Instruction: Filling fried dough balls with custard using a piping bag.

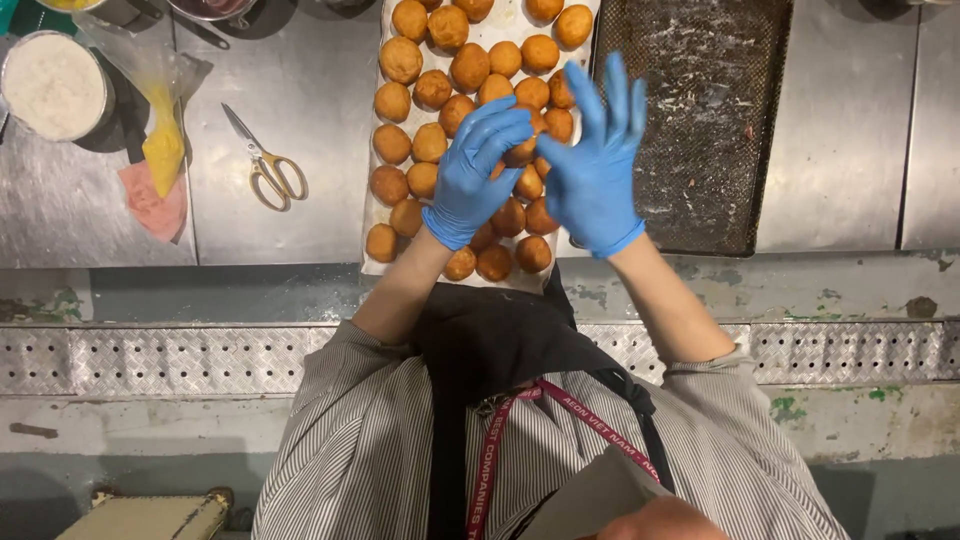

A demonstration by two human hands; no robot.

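While the left hand [478, 170] pinches 1 bun [520, 152], the right hand [597, 160] spreads open above the tray's edge [372, 215].

Steel counter [300, 90], sheet of fried dough balls [430, 90], dark empty baking tray [700, 120], scissors [265, 160], piping bag [160, 140], flour tub [55, 85]

head cam | straight down, from above | near: hands [535, 165], steel counter [300, 120]
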